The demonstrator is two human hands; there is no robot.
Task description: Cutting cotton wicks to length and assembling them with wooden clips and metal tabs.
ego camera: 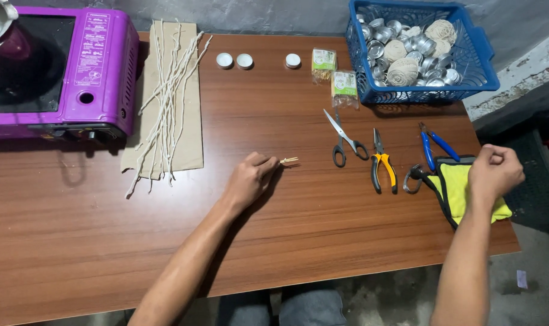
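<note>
1. Left hand [250, 178]: forearm runs up from the table's near edge toward 1 o'clock; fingers curled, pinching small pale sticks [289, 160], apparently two, low over the wooden table [286, 241].
2. Right hand [495, 172]: loosely closed fist above the yellow pouch [458, 187]; contents cannot be told.
3. Scissors [345, 139] and yellow-handled pliers [382, 163] lie at 3 o'clock of the sticks.

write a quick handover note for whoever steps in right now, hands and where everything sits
Left hand: on the table, pinching small wooden sticks.
Right hand: closed in a fist over the yellow pouch at the right edge; whether it holds anything cannot be seen.
Scissors, yellow pliers and blue pliers lie untouched between the hands.
Strings lie on brown paper; three small tins sit at the back, more in the blue basket.
</note>
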